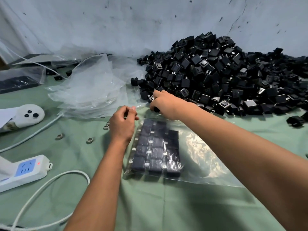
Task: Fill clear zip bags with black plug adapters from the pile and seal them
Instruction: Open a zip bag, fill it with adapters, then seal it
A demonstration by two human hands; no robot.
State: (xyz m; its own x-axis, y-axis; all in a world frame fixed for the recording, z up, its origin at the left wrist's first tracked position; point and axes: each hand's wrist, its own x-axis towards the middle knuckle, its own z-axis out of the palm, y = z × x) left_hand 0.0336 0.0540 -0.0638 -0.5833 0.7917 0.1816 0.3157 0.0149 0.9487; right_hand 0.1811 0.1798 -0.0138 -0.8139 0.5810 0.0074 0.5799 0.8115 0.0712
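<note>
A clear zip bag [201, 157] lies flat on the green cloth, with several black plug adapters [156, 147] packed in rows in its left half. My left hand [122, 124] pinches the bag's open top edge at its left corner. My right hand [164, 104] reaches to the near edge of the big pile of black adapters [225, 75] and grips a black adapter under its curled fingers.
A stack of empty clear bags [90, 90] lies left of the pile. A white power strip [25, 170] with its cable, a white controller [28, 115] and small grey rings [90, 140] sit at the left. A loose adapter [296, 120] lies at the right edge.
</note>
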